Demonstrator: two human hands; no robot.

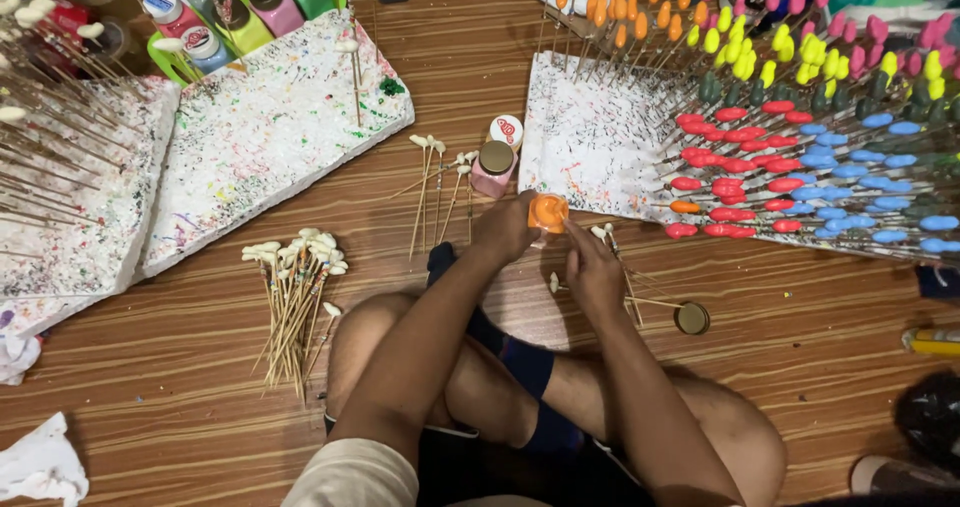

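Left hand (pixel 507 229) grips the orange paint bottle (pixel 548 213); right hand (pixel 592 272) just beside it.

We see a small open jar of orange paint (pixel 548 213) gripped by the left hand (pixel 508 227) just above centre — tilted, its mouth facing us. At its four o'clock the right hand (pixel 592 272) pinches thin wooden sticks (pixel 615 257) — white-tipped, one end touching the jar's rim.
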